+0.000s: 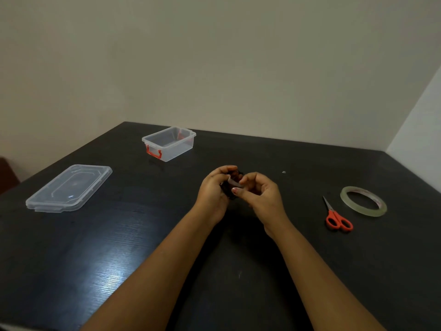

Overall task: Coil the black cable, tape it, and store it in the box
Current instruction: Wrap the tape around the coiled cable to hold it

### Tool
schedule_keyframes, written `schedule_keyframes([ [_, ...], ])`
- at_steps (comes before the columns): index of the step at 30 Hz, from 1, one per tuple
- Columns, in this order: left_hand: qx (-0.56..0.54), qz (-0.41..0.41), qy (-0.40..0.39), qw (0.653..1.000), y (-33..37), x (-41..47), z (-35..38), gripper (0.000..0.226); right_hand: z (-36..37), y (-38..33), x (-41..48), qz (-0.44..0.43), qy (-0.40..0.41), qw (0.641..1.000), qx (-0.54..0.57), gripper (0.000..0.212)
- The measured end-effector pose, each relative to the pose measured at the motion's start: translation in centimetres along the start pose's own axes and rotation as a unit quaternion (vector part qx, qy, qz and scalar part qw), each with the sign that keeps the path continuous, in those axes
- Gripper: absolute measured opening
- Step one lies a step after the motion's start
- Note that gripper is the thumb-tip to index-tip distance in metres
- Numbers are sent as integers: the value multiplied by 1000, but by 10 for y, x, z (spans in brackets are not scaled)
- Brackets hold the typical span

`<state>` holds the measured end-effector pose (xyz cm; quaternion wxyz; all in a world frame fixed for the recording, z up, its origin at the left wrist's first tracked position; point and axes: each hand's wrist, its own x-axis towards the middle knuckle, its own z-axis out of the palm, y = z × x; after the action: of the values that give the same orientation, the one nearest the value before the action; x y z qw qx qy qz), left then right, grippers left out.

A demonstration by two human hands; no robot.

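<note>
Cable: the cable (229,193) is a small coil held between my hands over the table (143,235); probably light and springy.
Left hand (212,187): curled round the loops.
Right hand (262,194): pinches a tape strip (235,183) onto the coil.
Hold: across the bundled loops.
Around: open box (169,144), lid (69,187), scissors (336,217), tape roll (362,201); path to the box looks free.

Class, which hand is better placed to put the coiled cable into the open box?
Probably left: the left hand grips the coiled cable and the box stands farther left; the right hand pinches the tape strip.
</note>
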<state>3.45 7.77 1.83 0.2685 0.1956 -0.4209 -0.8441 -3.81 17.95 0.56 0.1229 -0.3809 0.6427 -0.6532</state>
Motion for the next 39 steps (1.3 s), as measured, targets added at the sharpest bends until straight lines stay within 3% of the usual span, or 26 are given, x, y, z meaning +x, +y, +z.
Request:
schedule_keyframes([
  [8,5,8,-12,1000,0,-2,2,33,-6,-3,0,-1,40,999,3,16],
  [11,19,3,-9,1000,0,-3,4,33,-13,-9,2,-5,38,999,11,3],
  [15,30,-8,0,1000,-2,-2,6,35,-28,-10,7,1,77,995,58,7],
  [18,51,-5,3,999,-4,0,6,35,-28,-10,7,-26,42,997,68,19],
  [22,110,3,-35,993,-4,0,2,32,-26,-9,6,-78,-25,995,-63,26],
  [27,222,56,-77,970,-2,1,-1,32,-26,-5,4,-145,-35,964,-222,36],
  [33,284,90,-126,946,-6,-3,3,33,-26,-4,2,-223,-7,920,-322,40],
  [39,275,135,-102,947,-12,-1,6,31,-18,-3,1,-280,63,869,-403,34],
])
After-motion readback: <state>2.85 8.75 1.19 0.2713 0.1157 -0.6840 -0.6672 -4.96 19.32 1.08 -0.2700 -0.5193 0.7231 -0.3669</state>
